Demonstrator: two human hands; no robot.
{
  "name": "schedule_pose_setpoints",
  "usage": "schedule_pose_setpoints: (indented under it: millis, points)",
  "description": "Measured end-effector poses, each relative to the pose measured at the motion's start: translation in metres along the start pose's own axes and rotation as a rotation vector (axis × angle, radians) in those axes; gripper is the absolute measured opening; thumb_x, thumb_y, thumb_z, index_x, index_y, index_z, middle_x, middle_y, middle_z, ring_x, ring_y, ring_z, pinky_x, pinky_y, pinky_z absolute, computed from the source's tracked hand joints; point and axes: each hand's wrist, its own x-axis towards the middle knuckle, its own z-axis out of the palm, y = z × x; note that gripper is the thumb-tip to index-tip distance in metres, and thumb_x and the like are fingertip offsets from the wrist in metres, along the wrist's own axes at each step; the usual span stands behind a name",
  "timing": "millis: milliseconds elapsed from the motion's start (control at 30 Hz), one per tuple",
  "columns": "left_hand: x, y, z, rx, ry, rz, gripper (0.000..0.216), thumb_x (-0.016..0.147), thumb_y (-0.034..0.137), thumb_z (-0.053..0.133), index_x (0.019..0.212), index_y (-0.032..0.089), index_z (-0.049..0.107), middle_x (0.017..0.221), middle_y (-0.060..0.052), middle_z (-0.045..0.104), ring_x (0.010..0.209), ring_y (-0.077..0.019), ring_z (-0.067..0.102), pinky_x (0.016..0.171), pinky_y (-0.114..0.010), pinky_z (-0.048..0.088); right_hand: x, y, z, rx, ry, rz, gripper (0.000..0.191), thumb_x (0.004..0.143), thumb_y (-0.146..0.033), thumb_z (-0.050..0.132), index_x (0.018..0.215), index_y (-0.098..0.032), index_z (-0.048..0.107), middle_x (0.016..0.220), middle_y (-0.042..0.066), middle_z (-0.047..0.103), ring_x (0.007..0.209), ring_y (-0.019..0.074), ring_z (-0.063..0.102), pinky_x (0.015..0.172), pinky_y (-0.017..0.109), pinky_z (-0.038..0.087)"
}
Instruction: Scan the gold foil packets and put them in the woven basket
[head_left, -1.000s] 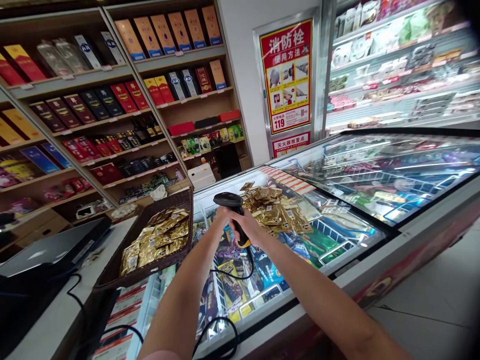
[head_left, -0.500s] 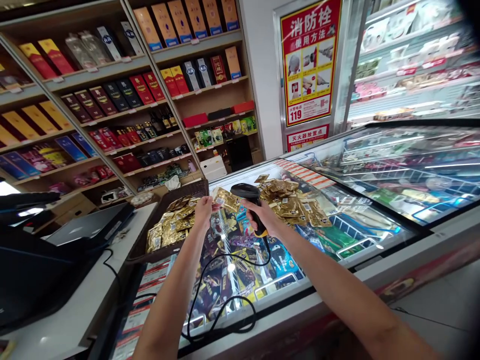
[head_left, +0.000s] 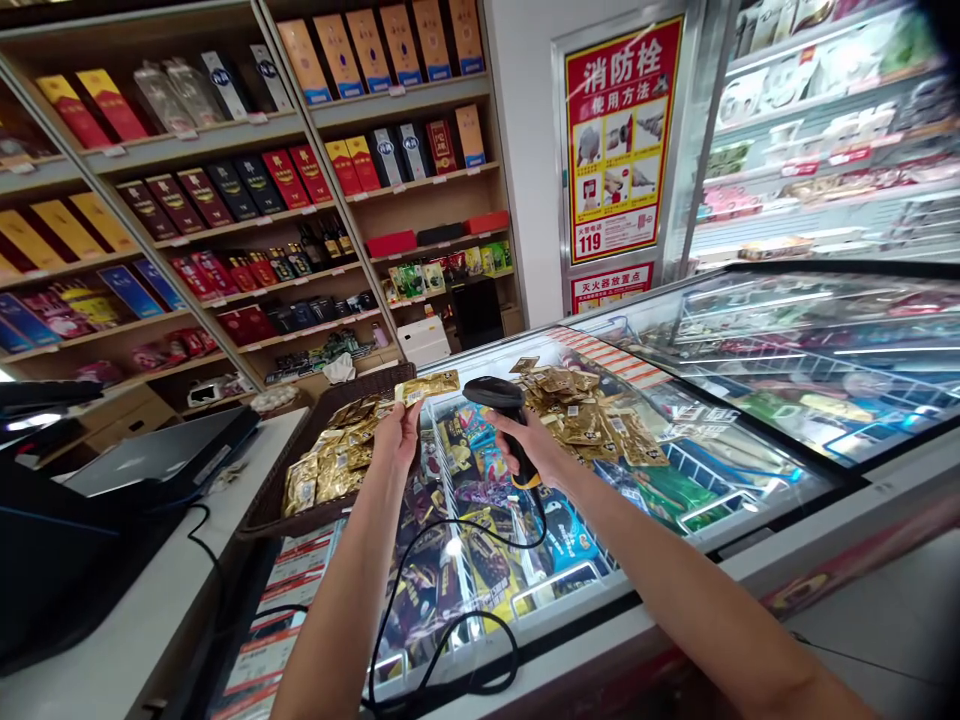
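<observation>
My left hand (head_left: 397, 432) pinches a gold packet (head_left: 429, 386) and holds it up in front of the black barcode scanner (head_left: 501, 408). My right hand (head_left: 532, 446) grips the scanner's handle, its head pointing left at the packet. The scanner's black cable (head_left: 442, 600) loops down over the freezer lid. A dark wicker basket (head_left: 277, 510) with several gold packets sits just left of my left hand. A loose pile of gold packets (head_left: 585, 410) lies on the glass freezer lid (head_left: 720, 480) right of the scanner.
A white counter (head_left: 135, 640) at the left carries a black till screen (head_left: 67, 540). Wooden shelves (head_left: 225, 200) of boxed goods fill the back wall. A red fire-hydrant notice (head_left: 616, 140) hangs on the pillar. A chiller cabinet (head_left: 825, 140) stands at the right.
My left hand has drawn a gold packet out from beside the scanner and raised it level with the scanner's head. The view has swung to the left and slightly up.
</observation>
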Motion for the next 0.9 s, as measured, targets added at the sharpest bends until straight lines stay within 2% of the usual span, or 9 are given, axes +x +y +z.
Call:
schedule_pose_setpoints:
  millis: [67, 133, 233, 300, 400, 500, 733, 900]
  points:
    - [0.001, -0.004, 0.000, -0.015, -0.034, -0.021, 0.027, 0.096, 0.000, 0.042, 0.079, 0.014, 0.058, 0.075, -0.003, 0.067, 0.081, -0.0108, 0.071, 0.084, -0.024, 0.062, -0.001, -0.001, 0.001, -0.004, 0.002, -0.007, 0.046, 0.076, -0.057, 0.077, 0.066, -0.020, 0.051, 0.049, -0.006, 0.050, 0.031, 0.0078, 0.042, 0.032, 0.023, 0.035]
    - [0.001, -0.010, -0.003, -0.031, -0.122, 0.000, 0.027, 0.098, 0.003, 0.041, 0.079, 0.015, 0.054, 0.076, -0.003, 0.067, 0.085, -0.0124, 0.072, 0.090, -0.031, 0.061, -0.002, -0.001, 0.003, -0.003, 0.006, 0.005, 0.045, 0.076, -0.056, 0.077, 0.067, -0.020, 0.052, 0.049, -0.006, 0.050, 0.031, 0.0077, 0.041, 0.032, 0.022, 0.033]
    - [-0.004, -0.018, -0.008, 0.012, -0.294, 0.109, 0.019, 0.099, 0.012, 0.046, 0.082, 0.019, 0.049, 0.078, 0.002, 0.067, 0.085, -0.0127, 0.072, 0.096, -0.042, 0.058, -0.003, 0.000, 0.005, 0.003, 0.005, 0.024, 0.043, 0.075, -0.056, 0.078, 0.071, -0.021, 0.054, 0.049, -0.007, 0.050, 0.030, 0.0078, 0.041, 0.030, 0.022, 0.032]
    - [-0.007, -0.021, -0.011, 0.080, -0.350, 0.195, 0.017, 0.098, 0.021, 0.055, 0.084, 0.022, 0.046, 0.082, 0.005, 0.067, 0.084, -0.0108, 0.071, 0.099, -0.044, 0.055, -0.004, 0.000, 0.006, 0.010, -0.004, 0.023, 0.043, 0.075, -0.056, 0.078, 0.070, -0.021, 0.053, 0.049, -0.007, 0.051, 0.030, 0.0078, 0.042, 0.030, 0.021, 0.032]
    - [-0.010, -0.023, -0.012, 0.161, -0.384, 0.268, 0.027, 0.091, 0.032, 0.067, 0.083, 0.023, 0.043, 0.085, 0.007, 0.066, 0.082, -0.0089, 0.070, 0.102, -0.043, 0.053, -0.007, -0.001, 0.009, 0.021, -0.028, 0.029, 0.046, 0.075, -0.057, 0.077, 0.066, -0.020, 0.051, 0.050, -0.006, 0.052, 0.031, 0.0077, 0.043, 0.031, 0.022, 0.033]
    - [-0.011, -0.023, -0.012, 0.186, -0.408, 0.268, 0.029, 0.090, 0.037, 0.068, 0.085, 0.024, 0.043, 0.088, 0.007, 0.066, 0.084, -0.0091, 0.069, 0.101, -0.043, 0.053, -0.010, -0.003, 0.010, 0.030, -0.064, 0.053, 0.048, 0.076, -0.058, 0.076, 0.062, -0.020, 0.050, 0.048, -0.006, 0.049, 0.032, 0.0076, 0.042, 0.032, 0.022, 0.034]
    - [-0.010, -0.024, -0.012, 0.138, -0.408, 0.261, 0.024, 0.093, 0.033, 0.065, 0.087, 0.024, 0.044, 0.089, 0.005, 0.067, 0.082, -0.0084, 0.069, 0.098, -0.037, 0.055, -0.014, -0.005, 0.011, 0.039, -0.157, 0.035, 0.047, 0.079, -0.057, 0.074, 0.060, -0.019, 0.053, 0.047, -0.005, 0.049, 0.032, 0.0075, 0.042, 0.034, 0.022, 0.034]
    - [-0.009, -0.027, -0.012, 0.122, -0.392, 0.256, 0.020, 0.094, 0.030, 0.063, 0.088, 0.024, 0.044, 0.090, 0.005, 0.069, 0.085, -0.0093, 0.070, 0.098, -0.040, 0.055, -0.013, -0.003, 0.011, 0.053, -0.148, 0.056, 0.047, 0.078, -0.058, 0.075, 0.061, -0.020, 0.052, 0.048, -0.005, 0.050, 0.032, 0.0072, 0.041, 0.034, 0.022, 0.033]
